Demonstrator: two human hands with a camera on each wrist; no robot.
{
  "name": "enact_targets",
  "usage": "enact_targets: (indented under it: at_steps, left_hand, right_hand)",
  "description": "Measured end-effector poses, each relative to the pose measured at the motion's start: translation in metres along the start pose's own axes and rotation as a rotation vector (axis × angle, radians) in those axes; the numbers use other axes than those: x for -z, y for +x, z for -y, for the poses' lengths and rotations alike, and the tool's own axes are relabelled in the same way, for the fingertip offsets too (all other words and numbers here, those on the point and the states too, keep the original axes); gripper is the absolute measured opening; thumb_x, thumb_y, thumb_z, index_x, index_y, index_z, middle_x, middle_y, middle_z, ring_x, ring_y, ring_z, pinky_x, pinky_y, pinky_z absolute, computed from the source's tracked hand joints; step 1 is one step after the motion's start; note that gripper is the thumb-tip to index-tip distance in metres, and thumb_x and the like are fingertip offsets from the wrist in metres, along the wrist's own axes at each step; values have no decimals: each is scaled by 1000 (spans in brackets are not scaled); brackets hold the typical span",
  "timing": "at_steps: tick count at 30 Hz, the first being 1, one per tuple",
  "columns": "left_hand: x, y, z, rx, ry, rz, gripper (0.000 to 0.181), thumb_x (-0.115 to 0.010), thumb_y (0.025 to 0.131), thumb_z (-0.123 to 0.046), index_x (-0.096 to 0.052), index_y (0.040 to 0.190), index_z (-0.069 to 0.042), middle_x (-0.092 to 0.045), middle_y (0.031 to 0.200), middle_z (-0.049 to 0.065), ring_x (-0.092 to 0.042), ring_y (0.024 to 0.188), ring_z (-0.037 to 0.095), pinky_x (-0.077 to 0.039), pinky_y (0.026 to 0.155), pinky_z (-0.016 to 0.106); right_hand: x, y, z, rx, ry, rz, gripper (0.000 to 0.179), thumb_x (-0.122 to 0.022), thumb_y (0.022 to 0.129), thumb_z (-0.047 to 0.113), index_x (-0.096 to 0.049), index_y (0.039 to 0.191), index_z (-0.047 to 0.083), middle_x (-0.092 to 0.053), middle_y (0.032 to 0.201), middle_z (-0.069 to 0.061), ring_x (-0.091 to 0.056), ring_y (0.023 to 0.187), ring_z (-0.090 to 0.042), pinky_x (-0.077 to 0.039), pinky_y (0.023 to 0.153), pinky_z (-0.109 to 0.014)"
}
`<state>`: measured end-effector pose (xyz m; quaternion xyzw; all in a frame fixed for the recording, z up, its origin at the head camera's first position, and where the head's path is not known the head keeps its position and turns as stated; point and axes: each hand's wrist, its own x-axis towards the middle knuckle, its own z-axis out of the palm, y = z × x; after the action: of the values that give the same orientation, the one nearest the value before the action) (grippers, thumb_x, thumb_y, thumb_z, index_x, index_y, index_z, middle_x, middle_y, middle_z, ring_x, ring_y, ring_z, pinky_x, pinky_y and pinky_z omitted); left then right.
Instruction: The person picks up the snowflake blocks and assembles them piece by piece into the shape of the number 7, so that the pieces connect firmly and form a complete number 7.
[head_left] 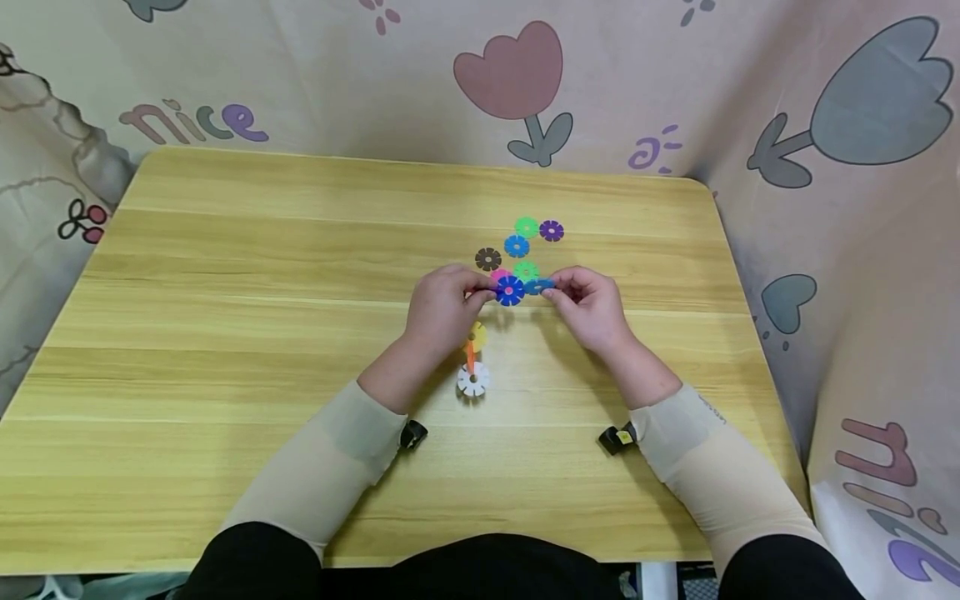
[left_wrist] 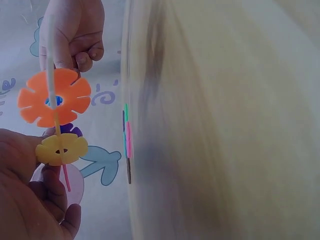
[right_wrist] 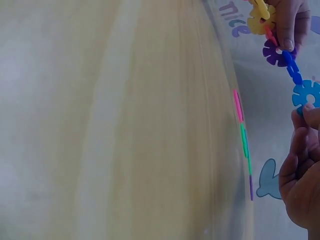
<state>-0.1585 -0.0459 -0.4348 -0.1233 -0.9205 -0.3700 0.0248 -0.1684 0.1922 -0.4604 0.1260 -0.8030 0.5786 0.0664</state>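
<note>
Notched plastic snowflake discs are slotted into a chain between the two hands. My left hand [head_left: 444, 307] pinches the chain at a purple disc [right_wrist: 272, 53], beside a dark blue disc [head_left: 510, 291]. My right hand [head_left: 591, 310] pinches the light blue disc [head_left: 537, 287] at the chain's other end, its edge meeting the dark blue one. From the left hand the chain hangs toward me: a yellow disc [head_left: 477, 336], an orange disc [left_wrist: 55, 97] and a white disc [head_left: 473, 379]. Part of a pink disc [left_wrist: 65, 178] shows by the yellow one; fingers partly cover the purple disc.
Loose discs lie flat on the wooden table [head_left: 262, 350] beyond the hands: brown [head_left: 488, 259], blue [head_left: 517, 246], green [head_left: 527, 227], purple [head_left: 552, 231], with another green [head_left: 527, 271] and a pink one [head_left: 501, 274] partly hidden. A printed cloth [head_left: 337, 83] hangs behind the table.
</note>
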Motion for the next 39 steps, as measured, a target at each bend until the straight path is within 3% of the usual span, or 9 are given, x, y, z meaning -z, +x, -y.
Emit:
enact_targets:
  at_steps: [8, 23, 30, 39]
  left_hand:
    - [0, -1, 0, -19, 0, 4, 13, -77, 100, -21, -84, 109, -14, -75, 109, 1, -68, 96, 20, -52, 87, 38]
    - [0, -1, -4, -48, -24, -22, 12, -77, 100, -19, -84, 105, -10, -75, 101, 2, -66, 85, 20, -52, 80, 37]
    - [-1, -2, -3, -50, -41, -45, 12, -78, 99, -20, -84, 104, -10, -75, 101, 2, -65, 84, 19, -52, 77, 36]
    - [-3, -3, -3, -73, -75, -74, 11, -78, 98, -17, -84, 102, -8, -74, 98, 3, -64, 79, 18, -53, 71, 32]
  right_hand:
    - [-2, -1, 1, 3, 5, 3, 6, -74, 92, -13, -74, 98, -10, -70, 86, -23, -55, 70, -12, -46, 63, -18]
    - [-3, -3, -1, 15, 4, -5, 5, -74, 92, -12, -75, 96, -10, -71, 87, -23, -56, 71, -12, -47, 63, -18]
    - [-5, -5, -2, 20, 19, -27, 7, -75, 91, -11, -77, 92, -4, -72, 84, -24, -58, 69, -9, -49, 63, -18]
    - [-5, -4, 3, 58, -2, 7, 2, -74, 92, -10, -75, 91, -12, -72, 82, -24, -55, 65, -8, -46, 58, -17]
